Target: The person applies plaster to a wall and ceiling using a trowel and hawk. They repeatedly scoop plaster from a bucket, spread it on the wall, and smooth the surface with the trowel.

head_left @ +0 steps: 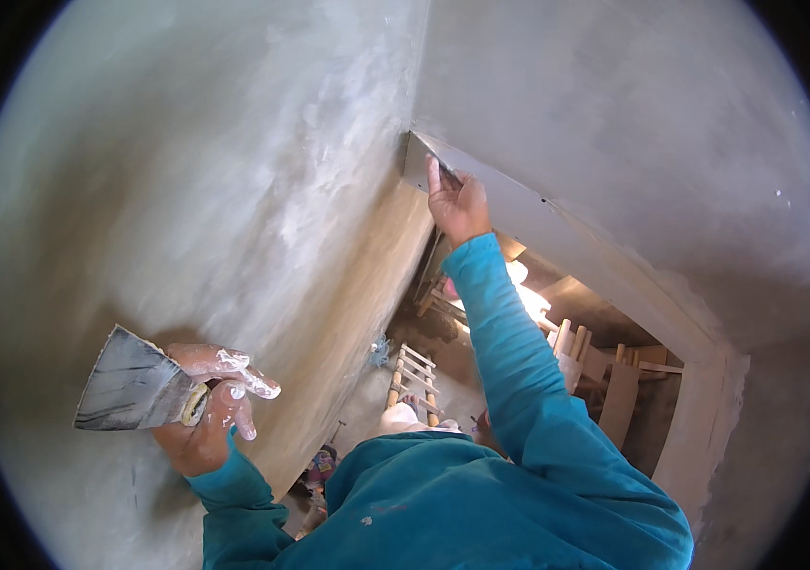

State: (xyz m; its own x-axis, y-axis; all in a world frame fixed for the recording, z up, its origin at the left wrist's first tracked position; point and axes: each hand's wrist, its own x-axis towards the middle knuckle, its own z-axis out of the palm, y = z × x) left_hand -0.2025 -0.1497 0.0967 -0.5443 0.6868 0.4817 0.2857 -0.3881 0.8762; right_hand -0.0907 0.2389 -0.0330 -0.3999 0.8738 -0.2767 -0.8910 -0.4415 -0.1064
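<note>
My left hand (207,399), its fingers smeared with white paste, is closed round the short handle of a putty knife (134,385). The wide, grey-streaked blade points left, close to the plastered wall (186,218). Stretched far forward, my right hand (460,204) is at the corner where this wall meets the edge of a grey drop beam (519,204). Its fingers are bent around a thin, dark-edged piece (447,173), mostly hidden by the hand; its kind cannot be made out. White residue marks the fingertips.
Far below, a wooden ladder (414,380) stands on the floor. Wooden boards and posts (619,404) show through the opening on the right, beside a bright patch of light (530,299). A smooth grey surface (633,123) spreads across the upper right.
</note>
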